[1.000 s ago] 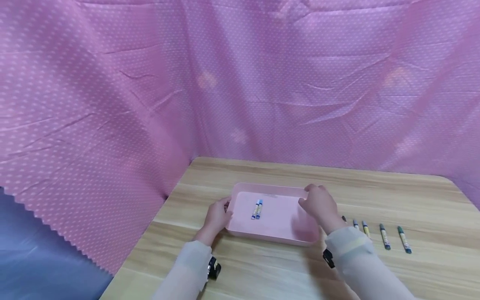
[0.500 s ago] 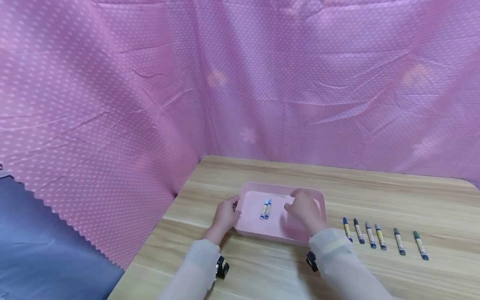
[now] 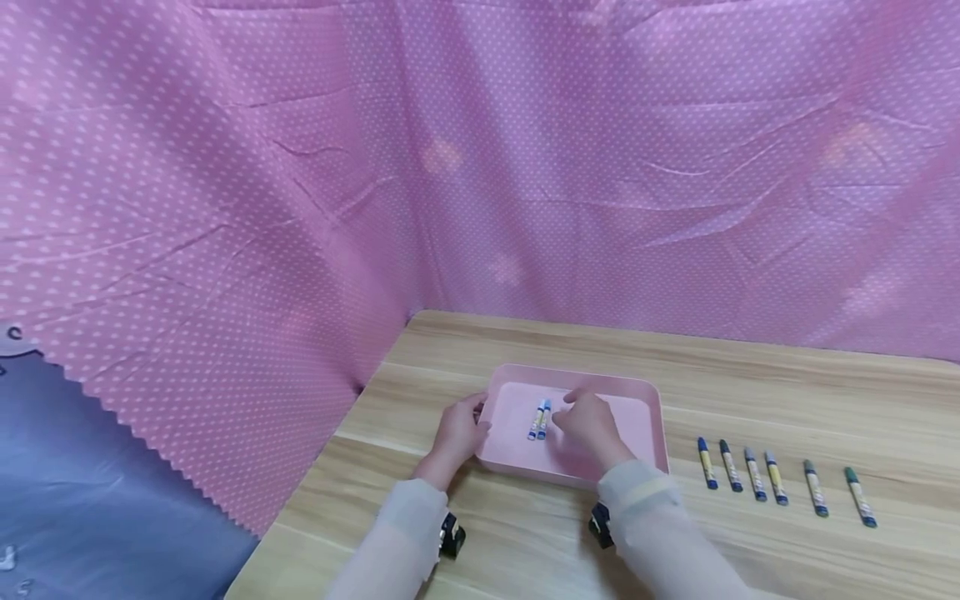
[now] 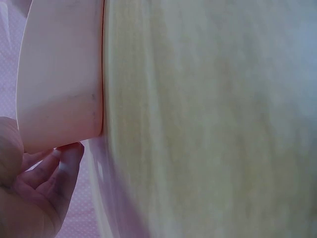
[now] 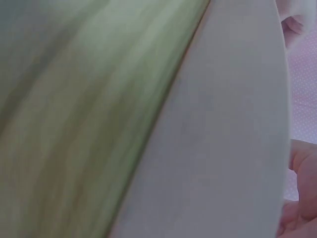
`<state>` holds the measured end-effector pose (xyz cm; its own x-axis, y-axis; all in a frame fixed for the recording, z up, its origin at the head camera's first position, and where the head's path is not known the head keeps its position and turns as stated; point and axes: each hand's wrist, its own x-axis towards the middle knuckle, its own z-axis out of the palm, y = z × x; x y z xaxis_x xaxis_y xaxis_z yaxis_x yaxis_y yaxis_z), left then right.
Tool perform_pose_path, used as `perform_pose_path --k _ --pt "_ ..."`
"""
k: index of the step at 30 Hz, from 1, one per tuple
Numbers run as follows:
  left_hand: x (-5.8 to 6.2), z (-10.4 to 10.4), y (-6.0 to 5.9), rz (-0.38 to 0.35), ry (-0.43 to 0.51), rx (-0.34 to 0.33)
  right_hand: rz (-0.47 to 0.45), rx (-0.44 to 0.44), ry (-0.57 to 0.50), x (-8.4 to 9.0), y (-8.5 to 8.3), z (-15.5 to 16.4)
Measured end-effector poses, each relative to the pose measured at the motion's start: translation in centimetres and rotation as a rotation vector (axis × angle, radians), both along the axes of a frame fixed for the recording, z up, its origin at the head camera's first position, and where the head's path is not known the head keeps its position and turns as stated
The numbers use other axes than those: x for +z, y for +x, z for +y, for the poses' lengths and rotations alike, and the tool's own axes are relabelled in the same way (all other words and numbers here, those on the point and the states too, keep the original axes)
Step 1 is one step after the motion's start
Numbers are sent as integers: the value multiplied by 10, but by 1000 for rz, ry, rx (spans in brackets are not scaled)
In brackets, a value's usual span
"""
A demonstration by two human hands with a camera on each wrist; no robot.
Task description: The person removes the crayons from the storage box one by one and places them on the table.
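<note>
Crayons, two of them with blue tips (image 3: 540, 419), lie side by side on the floor of a shallow pink tray (image 3: 645, 433) that sits on a light wooden table (image 3: 750, 383), near the table's left edge. The left hand (image 3: 456, 433) holds the tray's left wall, its fingers curled against the outside of the rim; the left wrist view shows those fingers (image 4: 59, 166) touching the tray's rounded corner. The right hand (image 3: 588, 425) is inside the tray just right of the two crayons, fingers loosely bent with the tips close to them; whether they touch or pinch a crayon cannot be told. To the right of the tray, six more crayons (image 3: 776, 477) lie in a row on the table, roughly parallel and apart from one another. A pink dotted cloth (image 3: 525, 167) hangs behind the table.
</note>
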<state>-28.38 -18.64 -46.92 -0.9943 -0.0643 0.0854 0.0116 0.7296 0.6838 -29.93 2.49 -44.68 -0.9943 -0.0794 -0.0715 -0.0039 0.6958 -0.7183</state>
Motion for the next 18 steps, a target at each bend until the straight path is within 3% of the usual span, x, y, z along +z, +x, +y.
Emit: perform_pose_path --k 9,18 --pt "0 0 0 13 -3 2 -11 -45 -76 -11 -3 -21" --pt "1 -1 2 22 -3 -16 -36 -97 -19 -12 -5 -34"
